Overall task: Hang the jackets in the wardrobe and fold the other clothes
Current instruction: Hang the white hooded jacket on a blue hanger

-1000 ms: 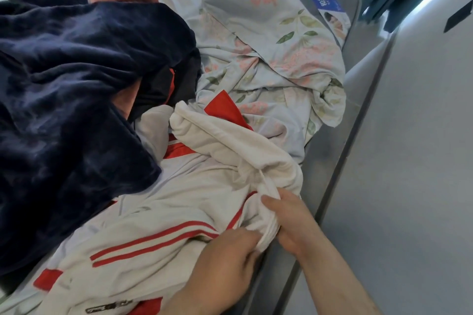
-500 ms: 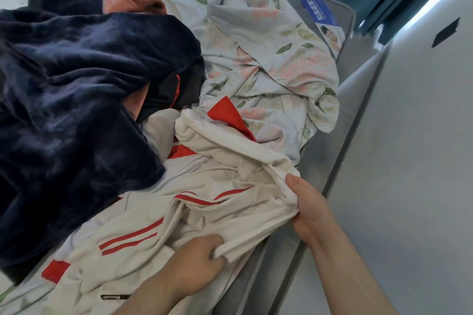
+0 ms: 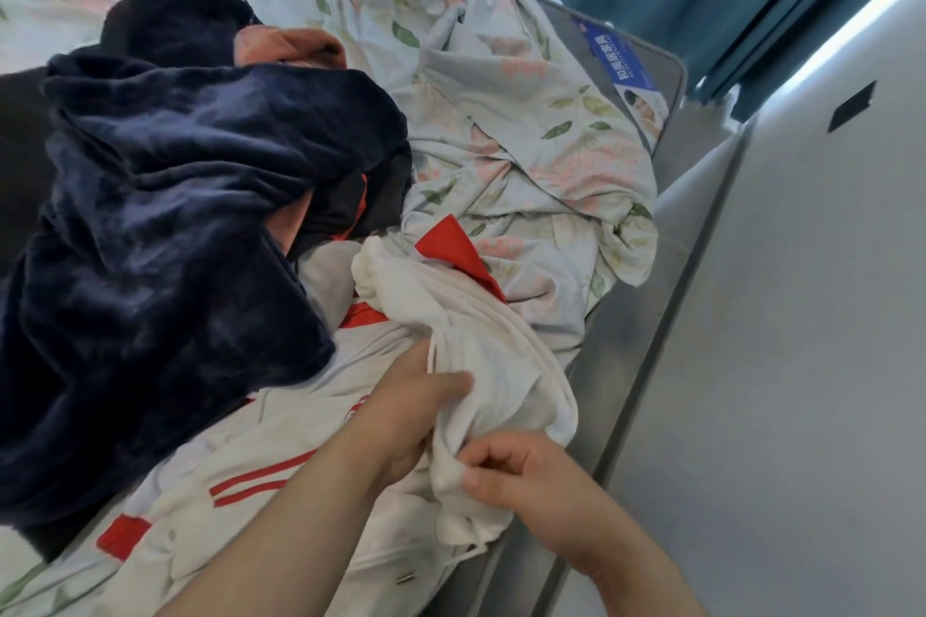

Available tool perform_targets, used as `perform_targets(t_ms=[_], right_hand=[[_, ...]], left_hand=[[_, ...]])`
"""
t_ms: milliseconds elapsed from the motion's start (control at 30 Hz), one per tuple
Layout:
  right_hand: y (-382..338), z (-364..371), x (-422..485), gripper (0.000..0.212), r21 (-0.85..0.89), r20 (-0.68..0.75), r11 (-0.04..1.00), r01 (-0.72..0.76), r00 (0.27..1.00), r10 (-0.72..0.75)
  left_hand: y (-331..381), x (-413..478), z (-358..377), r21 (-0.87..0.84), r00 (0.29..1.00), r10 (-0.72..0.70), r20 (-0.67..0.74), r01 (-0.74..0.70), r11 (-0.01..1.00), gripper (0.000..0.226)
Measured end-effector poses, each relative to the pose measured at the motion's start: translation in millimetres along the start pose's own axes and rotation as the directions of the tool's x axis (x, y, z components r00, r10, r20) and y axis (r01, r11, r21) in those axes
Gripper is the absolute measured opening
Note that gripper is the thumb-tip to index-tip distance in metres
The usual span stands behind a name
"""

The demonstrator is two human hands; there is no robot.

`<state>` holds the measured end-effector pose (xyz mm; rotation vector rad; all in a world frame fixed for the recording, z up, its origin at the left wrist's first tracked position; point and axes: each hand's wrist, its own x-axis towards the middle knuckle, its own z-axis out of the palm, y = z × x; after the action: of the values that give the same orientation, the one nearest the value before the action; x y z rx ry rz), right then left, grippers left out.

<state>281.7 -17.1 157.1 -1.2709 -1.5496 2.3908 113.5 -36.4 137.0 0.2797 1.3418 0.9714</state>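
While both hands (image 3: 411,411) (image 3: 521,481) grip the white jacket (image 3: 481,346), the mattress label (image 3: 626,70) stays illegible.

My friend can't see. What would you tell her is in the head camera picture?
Two hands, left hand and right hand, grip a white jacket with red stripes on a bed. A dark blue fleece lies beside it on a floral sheet.

- i see a white jacket (image 3: 280,421) with red stripes and red collar, crumpled at the bed's near edge, one fold bunched up.
- a navy plush garment (image 3: 165,236) lies heaped left, overlapping it.
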Motion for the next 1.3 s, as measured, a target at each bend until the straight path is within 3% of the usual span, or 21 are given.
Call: perform_targets(t_ms=[67,133,200,267,367,467,533,600,700,833,967,1033,1167,1233,1300], right_hand=[[-5,2,-11,0.018,-0.126,-0.003,0.991,-0.046,0.999,0.046],[-11,-3,-19,0.018,-0.189,-0.113,0.98,-0.062,0.993,0.041],[-23,-7,-23,0.031,-0.206,-0.267,0.978,-0.025,0.963,-0.032],[-44,0,-18,0.044,-0.318,-0.325,0.947,0.036,0.935,-0.145],[-81,23,4,0.066,-0.498,-0.171,0.846,0.191,0.935,-0.312],[-119,47,26,0.077,-0.673,0.116,0.676,0.3,0.945,-0.305],[-141,64,31,0.053,-0.683,0.265,0.629,0.371,0.929,-0.259],[-157,79,27,0.024,-0.634,0.306,0.678,0.372,0.926,-0.223],[-173,95,9,0.018,-0.548,0.267,0.762,0.346,0.935,-0.233],[-178,123,-35,0.034,-0.427,0.116,0.854,0.295,0.955,-0.272],[-151,151,-70,0.083,-0.611,0.024,0.77,0.186,0.976,-0.217],[-141,177,-84,0.093,-0.683,-0.067,0.716,0.148,0.962,-0.264],[-142,233,-105,0.056,-0.712,-0.212,0.682,0.166,0.875,-0.435],[-142,263,-121,0.042,-0.675,-0.262,0.725,0.136,0.874,-0.408],[-135,287,-135,0.04,-0.624,-0.321,0.777,0.08,0.881,-0.348]], left_hand=[[8,-11,-8,0.054,0.999,0.001,-0.035,0.001,0.999,0.048],[16,-26,-20,0.077,1.0,-0.023,-0.021,0.025,0.997,0.053],[29,-47,-33,0.209,1.0,-0.008,0.025,0.003,0.978,0.05],[46,-70,-41,0.407,0.995,0.023,0.098,-0.061,0.912,0.037],[79,-110,-40,0.598,0.979,0.027,0.202,-0.145,0.788,0.011],[115,-151,-38,0.702,0.964,0.058,0.26,-0.23,0.675,0.007],[136,-180,-42,0.747,0.963,0.084,0.257,-0.254,0.614,0.015],[152,-209,-50,0.767,0.965,0.16,0.21,-0.264,0.585,0.031],[166,-251,-69,0.756,0.922,0.382,0.062,-0.294,0.585,0.03],[176,-306,-88,0.615,0.787,0.606,-0.12,-0.42,0.667,0.028],[192,-362,-96,0.415,0.698,0.706,-0.121,-0.611,0.674,0.017],[198,-394,-102,0.316,0.66,0.749,-0.064,-0.698,0.642,0.02],[208,-456,-116,0.17,0.564,0.826,-0.014,-0.812,0.558,0.017],[212,-491,-129,0.073,0.525,0.851,-0.019,-0.848,0.525,0.014],[214,-520,-140,0.015,0.493,0.869,-0.044,-0.869,0.494,0.013]])
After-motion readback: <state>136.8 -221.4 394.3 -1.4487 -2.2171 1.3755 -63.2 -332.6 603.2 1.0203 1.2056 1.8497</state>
